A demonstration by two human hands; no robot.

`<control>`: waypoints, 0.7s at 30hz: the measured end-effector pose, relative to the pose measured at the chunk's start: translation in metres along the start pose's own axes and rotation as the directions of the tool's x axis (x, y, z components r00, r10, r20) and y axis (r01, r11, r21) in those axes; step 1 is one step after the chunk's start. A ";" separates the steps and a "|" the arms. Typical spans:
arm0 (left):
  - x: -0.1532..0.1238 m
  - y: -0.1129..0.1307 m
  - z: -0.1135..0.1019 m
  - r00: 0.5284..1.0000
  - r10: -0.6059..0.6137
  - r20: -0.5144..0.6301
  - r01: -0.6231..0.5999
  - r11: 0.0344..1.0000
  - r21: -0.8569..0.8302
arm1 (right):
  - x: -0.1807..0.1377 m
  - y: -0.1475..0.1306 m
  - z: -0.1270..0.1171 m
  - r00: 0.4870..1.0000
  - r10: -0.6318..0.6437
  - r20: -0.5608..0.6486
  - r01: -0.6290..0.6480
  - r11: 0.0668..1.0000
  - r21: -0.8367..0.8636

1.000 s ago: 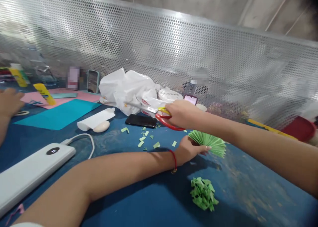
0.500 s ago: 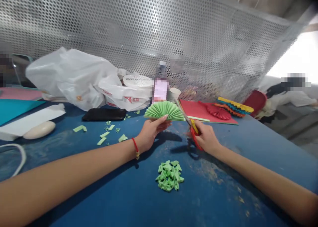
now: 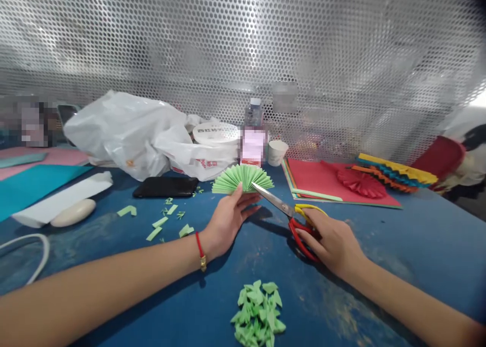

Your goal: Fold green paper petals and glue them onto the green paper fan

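My left hand pinches a green pleated paper fan at its lower middle, thumb in front and fingers behind. The fan is spread in a half circle above the table. In my right hand are scissors with one red and one yellow handle. Their blades look closed together, and the tip points left, at the fan's lower edge near my left thumb. Whether the tip touches the paper I cannot tell. Below, on the blue table, lies a pile of green paper clippings.
Left are green scraps, a black phone, a white plastic bag and an oval beige object. Behind the fan stand a bottle and paper cup. Right lie red paper, a red fan and folded strips.
The scissors have swung leftward, so their tip is now at the fan's lower edge. My view has shifted right and upward. My left hand still holds the fan.
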State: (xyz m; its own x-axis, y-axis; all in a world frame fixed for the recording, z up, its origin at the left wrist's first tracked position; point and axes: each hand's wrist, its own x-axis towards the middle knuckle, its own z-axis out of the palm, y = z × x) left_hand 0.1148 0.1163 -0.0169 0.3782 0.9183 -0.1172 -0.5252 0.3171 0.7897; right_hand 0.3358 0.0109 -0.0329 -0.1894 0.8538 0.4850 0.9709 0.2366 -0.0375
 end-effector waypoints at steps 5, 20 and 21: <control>0.002 -0.003 -0.003 0.997 0.079 0.025 -0.079 0.996 0.028 | 0.000 -0.003 -0.005 0.999 -0.044 0.003 0.044 0.999 -0.031; 0.000 -0.003 0.000 0.996 0.084 0.015 -0.085 0.996 0.028 | 0.000 -0.008 -0.003 0.990 -0.104 -0.096 0.078 0.968 -0.238; 0.000 -0.003 0.000 0.996 0.087 0.019 -0.088 0.996 0.031 | 0.000 -0.007 -0.003 0.989 -0.106 -0.100 0.080 0.968 -0.236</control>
State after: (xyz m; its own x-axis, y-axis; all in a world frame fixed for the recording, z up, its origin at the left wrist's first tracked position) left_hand 0.1164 0.1150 -0.0189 0.3452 0.9378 -0.0363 -0.5325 0.2275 0.8153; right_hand 0.3290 0.0076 -0.0298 -0.2757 0.7732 0.5711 0.9597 0.1882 0.2086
